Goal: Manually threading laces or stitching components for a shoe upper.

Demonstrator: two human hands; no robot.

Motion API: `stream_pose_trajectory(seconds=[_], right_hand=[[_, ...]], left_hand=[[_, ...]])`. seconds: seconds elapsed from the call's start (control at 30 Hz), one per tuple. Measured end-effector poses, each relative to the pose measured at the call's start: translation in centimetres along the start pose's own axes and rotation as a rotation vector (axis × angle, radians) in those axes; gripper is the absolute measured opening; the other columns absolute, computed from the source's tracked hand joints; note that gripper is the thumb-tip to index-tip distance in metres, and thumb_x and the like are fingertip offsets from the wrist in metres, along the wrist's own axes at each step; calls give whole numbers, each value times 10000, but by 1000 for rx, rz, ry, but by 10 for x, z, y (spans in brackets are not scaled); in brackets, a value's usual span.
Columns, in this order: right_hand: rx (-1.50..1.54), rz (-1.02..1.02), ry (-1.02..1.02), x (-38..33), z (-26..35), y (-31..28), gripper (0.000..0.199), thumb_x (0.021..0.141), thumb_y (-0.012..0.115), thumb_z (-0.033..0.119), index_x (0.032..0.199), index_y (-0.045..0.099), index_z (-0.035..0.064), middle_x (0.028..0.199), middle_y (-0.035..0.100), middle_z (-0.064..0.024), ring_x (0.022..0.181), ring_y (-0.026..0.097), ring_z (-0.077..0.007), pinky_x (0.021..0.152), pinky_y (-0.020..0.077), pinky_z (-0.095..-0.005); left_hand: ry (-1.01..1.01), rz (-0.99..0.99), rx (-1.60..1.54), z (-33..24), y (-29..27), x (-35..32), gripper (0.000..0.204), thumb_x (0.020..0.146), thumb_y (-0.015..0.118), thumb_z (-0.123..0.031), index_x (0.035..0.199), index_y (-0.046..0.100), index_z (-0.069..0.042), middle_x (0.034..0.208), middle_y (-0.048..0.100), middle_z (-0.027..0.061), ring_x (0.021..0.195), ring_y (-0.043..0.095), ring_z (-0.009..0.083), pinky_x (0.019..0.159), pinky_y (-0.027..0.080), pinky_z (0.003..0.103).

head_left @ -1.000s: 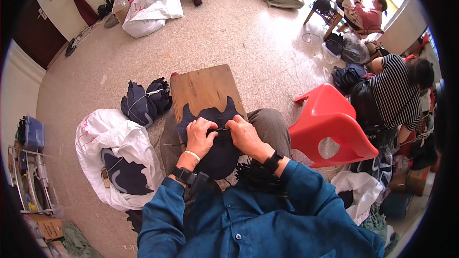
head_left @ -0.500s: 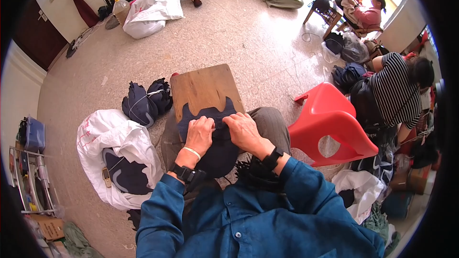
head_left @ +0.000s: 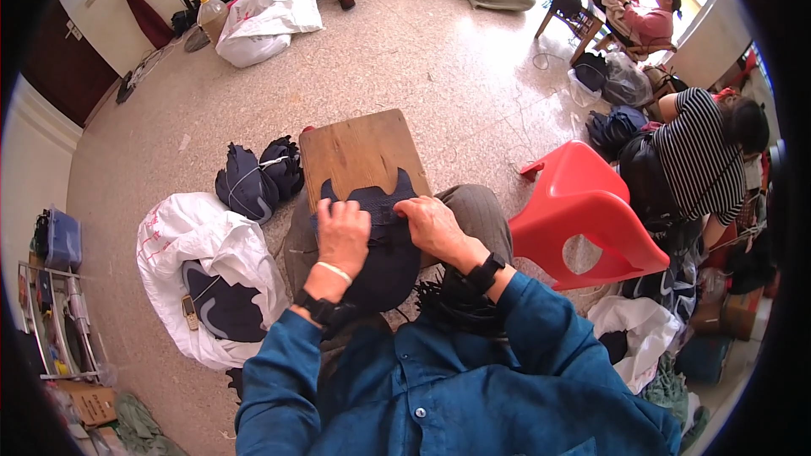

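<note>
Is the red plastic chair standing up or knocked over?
Knocked over. The red chair lies on its side on the floor, its seat hole facing sideways, right of the wooden board.

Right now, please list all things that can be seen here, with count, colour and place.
shoe upper piece: one, dark navy, on lap under both hands
wooden stool: one, brown, ahead of knees
tied bundles: two, navy, floor left of stool
sack: one, white, floor at left, navy pieces inside
plastic stool: one, red, tipped at right
seated people: two, at right
left hand: pressing piece
right hand: pinching piece
</note>
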State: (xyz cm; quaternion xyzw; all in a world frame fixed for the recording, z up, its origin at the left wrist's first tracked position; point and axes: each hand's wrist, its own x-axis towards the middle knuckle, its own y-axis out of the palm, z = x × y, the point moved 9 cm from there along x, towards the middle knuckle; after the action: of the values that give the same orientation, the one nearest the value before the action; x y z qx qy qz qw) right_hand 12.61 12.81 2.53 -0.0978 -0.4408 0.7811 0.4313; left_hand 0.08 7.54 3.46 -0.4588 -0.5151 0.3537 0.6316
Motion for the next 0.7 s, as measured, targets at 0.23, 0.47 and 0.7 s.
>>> stream_pose_trajectory(seconds=[0.23, 0.47, 0.7], right_hand=[[-45, 45, 0, -2, 2, 3, 208, 899, 553, 27, 1050, 697, 19, 992, 734, -149, 1017, 673, -345, 891, 516, -450], [87, -57, -162, 11, 45, 6, 263, 843, 618, 22, 1100, 669, 29, 990, 686, -153, 985, 657, -368, 849, 516, -470], [361, 22, -45, 10, 52, 26, 110, 916, 641, 84, 987, 677, 8, 975, 674, -149, 963, 672, -355, 825, 539, -426]], left_hand=[[-158, -37, -34, 63, -27, -50, 22, 840, 660, -101, 820, 655, -106, 873, 555, 72, 944, 574, 263, 1011, 381, 470], [-193, -185, -712, 44, -39, -25, 65, 823, 737, -89, 858, 682, -83, 823, 604, 48, 844, 604, 279, 825, 442, 401], [-391, -175, -995, 61, -31, -34, 140, 826, 772, -15, 940, 692, -30, 896, 674, 69, 794, 664, 197, 746, 531, 314]])
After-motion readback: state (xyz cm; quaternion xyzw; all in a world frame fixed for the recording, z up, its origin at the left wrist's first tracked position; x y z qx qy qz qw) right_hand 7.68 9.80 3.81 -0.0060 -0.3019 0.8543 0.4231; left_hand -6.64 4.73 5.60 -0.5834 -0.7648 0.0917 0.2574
